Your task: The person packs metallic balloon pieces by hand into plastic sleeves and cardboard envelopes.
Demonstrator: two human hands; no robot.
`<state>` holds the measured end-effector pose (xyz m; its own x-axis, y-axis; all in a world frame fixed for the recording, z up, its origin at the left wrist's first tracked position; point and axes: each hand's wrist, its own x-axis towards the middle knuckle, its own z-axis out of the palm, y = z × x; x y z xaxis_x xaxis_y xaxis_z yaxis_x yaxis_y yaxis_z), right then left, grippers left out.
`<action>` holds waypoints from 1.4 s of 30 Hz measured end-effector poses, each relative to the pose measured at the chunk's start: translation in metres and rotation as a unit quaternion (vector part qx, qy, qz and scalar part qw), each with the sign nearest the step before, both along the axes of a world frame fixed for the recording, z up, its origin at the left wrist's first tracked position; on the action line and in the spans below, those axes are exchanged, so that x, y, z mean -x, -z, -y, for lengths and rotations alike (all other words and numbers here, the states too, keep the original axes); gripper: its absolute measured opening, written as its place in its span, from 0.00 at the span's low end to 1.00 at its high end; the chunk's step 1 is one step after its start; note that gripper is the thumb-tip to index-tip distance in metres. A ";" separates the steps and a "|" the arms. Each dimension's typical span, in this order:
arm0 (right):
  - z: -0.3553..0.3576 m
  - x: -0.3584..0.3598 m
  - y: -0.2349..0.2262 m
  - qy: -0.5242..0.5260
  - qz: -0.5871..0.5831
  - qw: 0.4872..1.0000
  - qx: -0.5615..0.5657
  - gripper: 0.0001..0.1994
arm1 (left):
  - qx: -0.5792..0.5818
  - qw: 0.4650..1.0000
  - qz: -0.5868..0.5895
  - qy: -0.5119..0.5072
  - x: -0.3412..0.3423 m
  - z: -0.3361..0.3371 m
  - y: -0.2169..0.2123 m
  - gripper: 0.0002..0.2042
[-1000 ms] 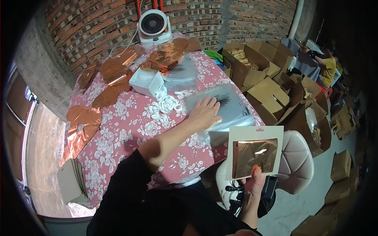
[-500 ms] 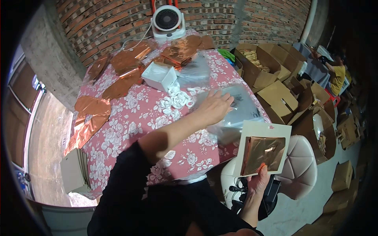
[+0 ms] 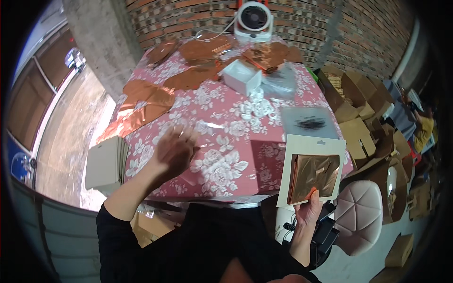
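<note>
My right hand grips the lower edge of a cream hang card, its thumb pressing on a folded copper-coloured foil sheet that lies against the card. Both are held up over the table's right front edge. Over the left middle of the table, my left hand is blurred by motion, its fingers closed on a clear plastic bag that shows mostly as shiny glints on the cloth. Behind the card lies a stack of clear bags with dark print, partly hidden by it.
On the flowered pink tablecloth lie several copper foil pieces, a white box and white cord. A fan stands at the back. Grey cards sit left; a chair, cartons and another person are right.
My left hand has moved from the stack of bags leftward across the table, drawing a clear bag along. My right hand still holds the card and foil. The view has shifted left.
</note>
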<state>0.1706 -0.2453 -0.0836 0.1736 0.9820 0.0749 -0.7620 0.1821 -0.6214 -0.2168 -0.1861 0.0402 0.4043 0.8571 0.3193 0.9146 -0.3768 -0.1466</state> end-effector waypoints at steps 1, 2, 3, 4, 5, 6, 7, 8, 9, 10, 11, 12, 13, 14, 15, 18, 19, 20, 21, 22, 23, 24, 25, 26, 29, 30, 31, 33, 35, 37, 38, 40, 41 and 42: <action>0.000 0.005 -0.006 -0.024 0.020 1.000 0.002 0.13 | 0.022 1.000 0.003 -0.005 0.013 0.007 0.018 0.16; 0.001 0.011 -0.012 -0.048 0.040 0.998 0.003 0.12 | 0.043 0.999 0.007 -0.010 0.023 0.014 0.032 0.15; 0.003 0.016 -0.018 -0.057 0.045 0.997 0.004 0.12 | 0.044 0.999 0.013 -0.018 0.029 0.021 0.040 0.15; 0.006 0.022 -0.024 -0.054 0.062 0.996 0.026 0.11 | 0.057 0.998 0.010 0.001 0.032 0.027 0.046 0.16; 0.007 0.027 -0.027 -0.051 0.079 0.994 0.048 0.10 | 0.069 0.997 0.006 0.019 0.035 0.033 0.054 0.16; 0.008 0.028 -0.024 -0.049 0.087 0.992 0.073 0.11 | 0.023 0.998 0.029 0.054 0.033 0.035 0.055 0.20; 0.008 0.031 -0.025 -0.055 0.092 0.992 0.072 0.11 | 0.022 0.998 0.034 0.047 0.031 0.040 0.054 0.20; 0.010 0.036 -0.027 -0.043 0.105 0.989 0.096 0.12 | 0.029 0.997 0.065 0.036 0.029 0.046 0.051 0.23; 0.012 0.041 -0.032 -0.030 0.118 0.985 0.119 0.13 | 0.037 0.994 0.097 0.026 0.026 0.051 0.047 0.26; 0.015 0.051 -0.042 -0.015 0.128 0.981 0.148 0.15 | 0.036 0.991 0.130 0.015 0.028 0.052 0.054 0.31; 0.014 0.051 -0.040 -0.018 0.133 0.980 0.147 0.15 | 0.036 0.990 0.134 0.011 0.028 0.054 0.053 0.31; 0.014 0.049 -0.037 -0.058 0.143 0.980 0.130 0.15 | 0.049 0.987 0.152 0.015 0.027 0.054 0.052 0.32; 0.015 0.050 -0.038 -0.097 0.152 0.977 0.113 0.15 | 0.064 0.983 0.169 0.019 0.027 0.054 0.051 0.33; 0.016 0.054 -0.040 -0.071 0.165 0.973 0.143 0.16 | 0.064 0.983 0.174 0.018 0.027 0.053 0.056 0.33; 0.017 0.060 -0.045 -0.073 0.168 0.972 0.144 0.16 | 0.060 0.982 0.177 0.008 0.027 0.051 0.062 0.33; 0.018 0.063 -0.045 -0.105 0.198 0.962 0.154 0.15 | 0.066 0.979 0.193 -0.008 0.026 0.049 0.066 0.33; 0.019 0.062 -0.043 -0.107 0.200 0.961 0.157 0.15 | 0.074 0.976 0.203 -0.012 0.026 0.049 0.066 0.33; 0.019 0.062 -0.042 -0.113 0.204 0.959 0.160 0.15 | 0.076 0.976 0.205 -0.015 0.026 0.050 0.067 0.33; 0.019 0.062 -0.039 -0.118 0.206 0.958 0.162 0.15 | 0.072 0.977 0.202 -0.014 0.026 0.048 0.070 0.31; 0.020 0.060 -0.036 -0.120 0.214 0.954 0.174 0.16 | 0.067 0.978 0.199 -0.012 0.025 0.047 0.072 0.30; 0.019 0.060 -0.033 -0.121 0.215 0.953 0.175 0.16 | 0.068 0.977 0.200 -0.014 0.024 0.047 0.071 0.30; 0.020 0.059 -0.030 -0.120 0.219 0.952 0.179 0.17 | 0.056 0.976 0.212 -0.007 0.022 0.047 0.069 0.27; 0.020 0.059 -0.028 -0.120 0.222 0.950 0.184 0.17 | 0.044 0.974 0.224 0.001 0.021 0.048 0.068 0.25; 0.020 0.060 -0.029 -0.130 0.220 0.948 0.188 0.18 | 0.046 0.974 0.223 0.000 0.019 0.048 0.067 0.25; 0.020 0.063 -0.035 -0.157 0.218 0.947 0.178 0.18 | 0.034 0.969 0.243 0.026 0.016 0.047 0.066 0.20; 0.020 0.058 -0.030 -0.175 0.215 0.943 0.185 0.22 | 0.007 0.971 0.235 0.049 0.015 0.047 0.066 0.17; 0.018 0.057 -0.027 -0.175 0.213 0.943 0.185 0.22 | -0.020 0.971 0.226 0.074 0.014 0.047 0.065 0.15; 0.016 0.060 -0.031 -0.173 0.222 0.945 0.166 0.28 | -0.043 0.972 0.213 0.086 0.012 0.043 0.071 0.13; 0.015 0.064 -0.037 -0.163 0.222 0.946 0.171 0.30 | -0.066 0.973 0.199 0.101 0.008 0.044 0.071 0.11; 0.012 0.066 -0.044 -0.152 0.223 0.946 0.178 0.31 | 0.019 0.974 0.215 0.064 -0.001 0.052 0.059 0.07; 0.010 0.067 -0.048 -0.163 0.229 0.946 0.164 0.31 | 0.021 0.975 0.213 0.065 -0.004 0.052 0.065 0.07; 0.008 0.065 -0.049 -0.183 0.230 0.943 0.155 0.29 | 0.050 0.978 0.188 0.075 -0.007 0.052 0.076 0.05; 0.007 0.063 -0.047 -0.183 0.228 0.943 0.156 0.29 | 0.051 0.978 0.186 0.075 -0.009 0.053 0.077 0.05; 0.005 0.061 -0.045 -0.202 0.241 0.937 0.153 0.27 | 0.069 0.976 0.196 0.064 -0.012 0.053 0.073 0.03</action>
<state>0.1095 -0.2505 -0.0390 -0.1982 0.9484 -0.2475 -0.3486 -0.3042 -0.8865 -0.2046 -0.2389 -0.0328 0.3807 0.8537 0.3554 0.8345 -0.4827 0.2656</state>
